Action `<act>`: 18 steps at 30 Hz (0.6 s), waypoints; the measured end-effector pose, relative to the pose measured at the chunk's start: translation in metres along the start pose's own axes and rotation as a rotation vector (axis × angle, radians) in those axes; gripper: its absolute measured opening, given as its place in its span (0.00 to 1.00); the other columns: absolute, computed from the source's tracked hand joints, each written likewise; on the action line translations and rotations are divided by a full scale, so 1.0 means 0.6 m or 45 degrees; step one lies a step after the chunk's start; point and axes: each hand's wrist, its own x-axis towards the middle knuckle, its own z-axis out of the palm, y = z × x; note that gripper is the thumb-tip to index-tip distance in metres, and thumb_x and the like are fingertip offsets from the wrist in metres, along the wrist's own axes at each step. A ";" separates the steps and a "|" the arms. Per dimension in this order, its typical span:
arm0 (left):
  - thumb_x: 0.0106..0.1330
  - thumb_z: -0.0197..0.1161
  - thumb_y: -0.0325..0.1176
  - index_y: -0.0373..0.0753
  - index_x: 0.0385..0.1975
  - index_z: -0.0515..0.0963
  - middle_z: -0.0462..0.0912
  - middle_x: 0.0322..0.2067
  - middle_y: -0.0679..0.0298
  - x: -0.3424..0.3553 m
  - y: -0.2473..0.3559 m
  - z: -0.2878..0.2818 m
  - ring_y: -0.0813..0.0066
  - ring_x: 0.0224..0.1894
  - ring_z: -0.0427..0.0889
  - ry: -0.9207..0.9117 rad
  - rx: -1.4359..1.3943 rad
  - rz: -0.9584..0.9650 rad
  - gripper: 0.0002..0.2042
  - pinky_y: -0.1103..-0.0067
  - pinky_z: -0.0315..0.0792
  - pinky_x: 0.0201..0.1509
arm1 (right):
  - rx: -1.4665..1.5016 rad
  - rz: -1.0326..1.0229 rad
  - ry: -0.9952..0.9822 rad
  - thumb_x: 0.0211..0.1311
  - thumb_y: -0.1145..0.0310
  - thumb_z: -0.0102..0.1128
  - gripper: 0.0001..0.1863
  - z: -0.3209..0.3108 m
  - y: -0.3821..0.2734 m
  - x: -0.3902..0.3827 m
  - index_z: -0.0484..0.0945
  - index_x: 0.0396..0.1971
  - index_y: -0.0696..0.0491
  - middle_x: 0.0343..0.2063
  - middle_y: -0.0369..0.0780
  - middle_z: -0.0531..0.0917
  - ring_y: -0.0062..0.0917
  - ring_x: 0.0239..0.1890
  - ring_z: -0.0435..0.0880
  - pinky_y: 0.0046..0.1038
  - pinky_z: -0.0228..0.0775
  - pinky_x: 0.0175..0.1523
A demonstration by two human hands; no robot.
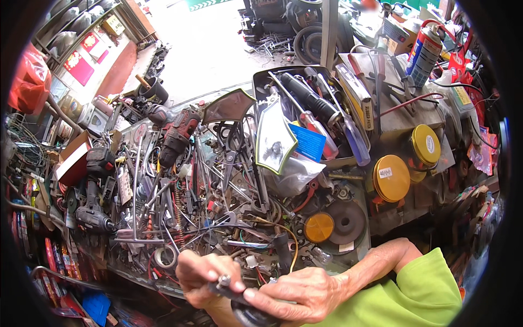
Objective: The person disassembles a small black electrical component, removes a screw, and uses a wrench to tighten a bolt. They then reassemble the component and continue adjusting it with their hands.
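Observation:
At the bench's near edge, my left hand (206, 277) is closed around the narrow end of a black part (251, 315), where a small silver bolt-like tip shows between the fingers. My right hand (302, 294) grips the same part from the other side, thumb and fingers pressed along it. Its lower end looks rounded and glossy, partly cut off by the picture's bottom edge; its kind cannot be made out. Close beyond the left hand lies a roll of tape (165, 256). Two angular mirrors with green rims, one pale-faced (275, 136) and one dark (229, 105), rest farther up the bench.
Loose tools, bolts and wires cover the bench. A red-black cordless drill (178, 136) and a dark power driver (93, 210) lie left. An orange reflector (318, 227) sits by a grinding disc (347, 220). Yellow-lidded jars (391, 178), a tool tray (348, 162) and a spray can (424, 54) stand right.

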 end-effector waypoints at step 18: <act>0.68 0.56 0.23 0.40 0.37 0.68 0.69 0.22 0.66 0.009 0.055 -0.048 0.80 0.24 0.61 0.110 -0.140 0.315 0.05 0.86 0.53 0.15 | -0.780 0.238 -0.645 0.45 0.73 0.60 0.10 0.009 0.085 0.059 0.79 0.28 0.64 0.23 0.44 0.79 0.32 0.25 0.84 0.30 0.75 0.21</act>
